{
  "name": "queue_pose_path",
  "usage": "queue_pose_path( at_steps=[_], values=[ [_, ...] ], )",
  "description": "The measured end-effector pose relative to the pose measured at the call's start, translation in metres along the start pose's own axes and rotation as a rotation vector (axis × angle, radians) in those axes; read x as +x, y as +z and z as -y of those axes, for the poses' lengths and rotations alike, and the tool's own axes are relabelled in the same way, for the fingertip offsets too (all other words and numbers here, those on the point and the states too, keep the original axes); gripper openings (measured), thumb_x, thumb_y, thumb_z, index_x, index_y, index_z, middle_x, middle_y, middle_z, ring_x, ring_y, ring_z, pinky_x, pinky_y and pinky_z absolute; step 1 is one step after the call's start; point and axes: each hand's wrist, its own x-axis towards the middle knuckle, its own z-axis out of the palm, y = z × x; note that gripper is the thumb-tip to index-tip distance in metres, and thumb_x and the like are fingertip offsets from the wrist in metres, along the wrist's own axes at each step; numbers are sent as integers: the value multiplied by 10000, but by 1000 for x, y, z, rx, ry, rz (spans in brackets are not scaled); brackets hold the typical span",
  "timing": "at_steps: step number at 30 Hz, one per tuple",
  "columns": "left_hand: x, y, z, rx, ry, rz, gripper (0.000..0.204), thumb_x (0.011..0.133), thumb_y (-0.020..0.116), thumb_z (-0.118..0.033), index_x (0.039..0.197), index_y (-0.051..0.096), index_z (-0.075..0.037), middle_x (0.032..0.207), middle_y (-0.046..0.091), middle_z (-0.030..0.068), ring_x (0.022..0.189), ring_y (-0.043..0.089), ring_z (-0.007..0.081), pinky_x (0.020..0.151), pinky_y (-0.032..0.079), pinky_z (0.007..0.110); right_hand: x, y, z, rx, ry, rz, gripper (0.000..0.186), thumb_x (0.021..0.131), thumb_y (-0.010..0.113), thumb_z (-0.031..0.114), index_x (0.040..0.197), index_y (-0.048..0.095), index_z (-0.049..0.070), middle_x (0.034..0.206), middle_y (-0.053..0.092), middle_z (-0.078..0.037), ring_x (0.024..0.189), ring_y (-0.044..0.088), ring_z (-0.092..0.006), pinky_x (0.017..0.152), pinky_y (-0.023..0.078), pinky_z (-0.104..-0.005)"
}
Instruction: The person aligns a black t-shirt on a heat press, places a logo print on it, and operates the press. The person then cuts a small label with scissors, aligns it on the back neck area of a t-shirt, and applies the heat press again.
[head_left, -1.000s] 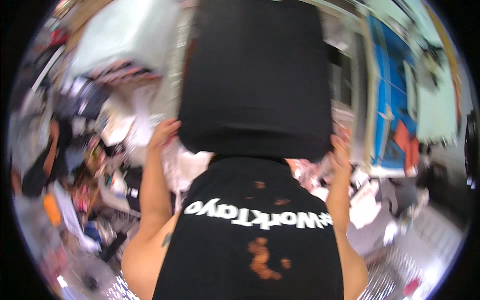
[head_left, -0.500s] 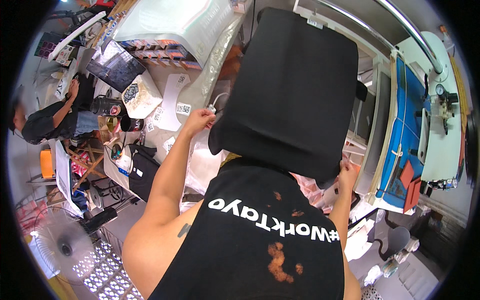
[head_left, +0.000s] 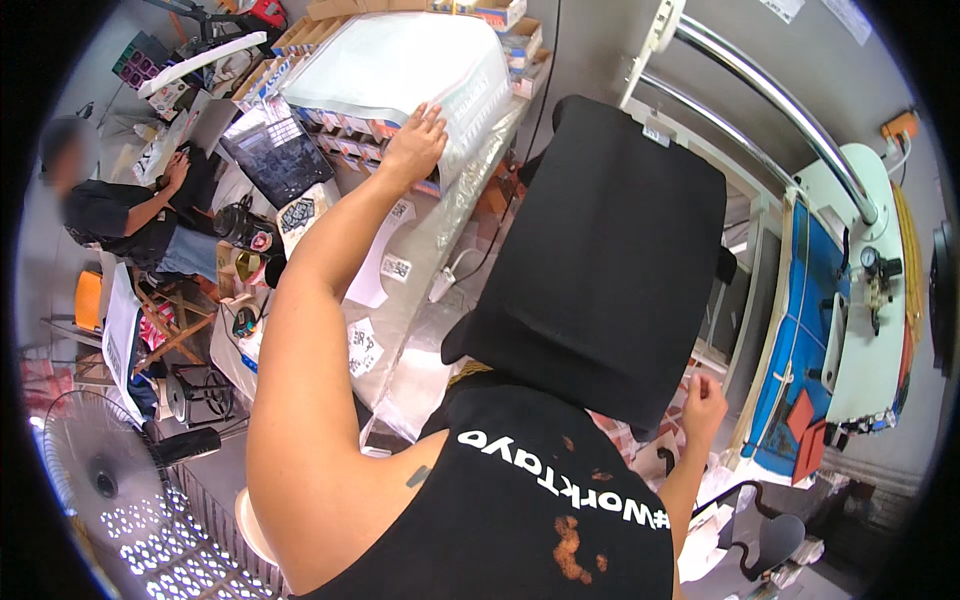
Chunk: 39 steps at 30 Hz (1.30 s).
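Observation:
A black garment (head_left: 610, 260) lies spread smooth over a flat board in front of me, with a small white tag (head_left: 655, 135) at its far edge. My left hand (head_left: 418, 148) is off the cloth, reaching forward and left with the fingers apart. It is over the front edge of a white plastic sheet (head_left: 405, 55) that covers stacked boxes; whether it touches the sheet I cannot tell. Beside the garment's near right corner is my right hand (head_left: 705, 405), its fingers loosely bent and apart from the cloth, with nothing visible in it.
On the left table (head_left: 420, 300) lie white paper pieces with printed codes (head_left: 397, 267). To the right stands a machine with chrome rails (head_left: 770, 95), a blue pad (head_left: 805, 330) and a pressure gauge (head_left: 869, 257). A co-worker (head_left: 120, 200) sits far left; a fan (head_left: 105, 475) stands lower left.
My left hand has let go of the garment's left edge and moved forward to the covered boxes. My right hand has come off the near right corner. The view has shifted.

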Motion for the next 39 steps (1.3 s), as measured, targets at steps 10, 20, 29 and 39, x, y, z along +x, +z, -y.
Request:
queue_pose_path(
  at_steps=[10,20,29,39],
  values=[
    [-12,-28,30,-366,-191,-54,327,870,538,-71,1182,636,-61,1158,680,157,1242,577,293,1141,353,496,-25,33,5,153,117,1,190,948,656,176,917,684,-10,730,653,-47,673,610,-112,631,486,-269],
    [-15,-45,27,-517,-111,129,596,815,741,-339,1333,555,-112,1348,581,118,1392,412,323,1169,124,661,14,94,128,206,-151,138,117,909,663,87,903,684,-27,814,677,-105,691,635,-155,654,504,-278],
    [-19,4,0,64,328,30,345,816,657,-244,1132,690,-109,1212,632,63,1385,402,281,1196,85,649,35,134,213,252,-448,340,78,881,675,66,896,674,-11,796,663,-122,672,645,-230,636,510,-313],
    [-15,-1,6,-580,54,-27,115,798,624,-124,830,726,-80,837,701,70,892,685,223,1151,331,486,29,146,194,260,-368,453,104,882,672,87,895,682,-15,816,682,-137,693,663,-226,651,517,-316]
  ],
)
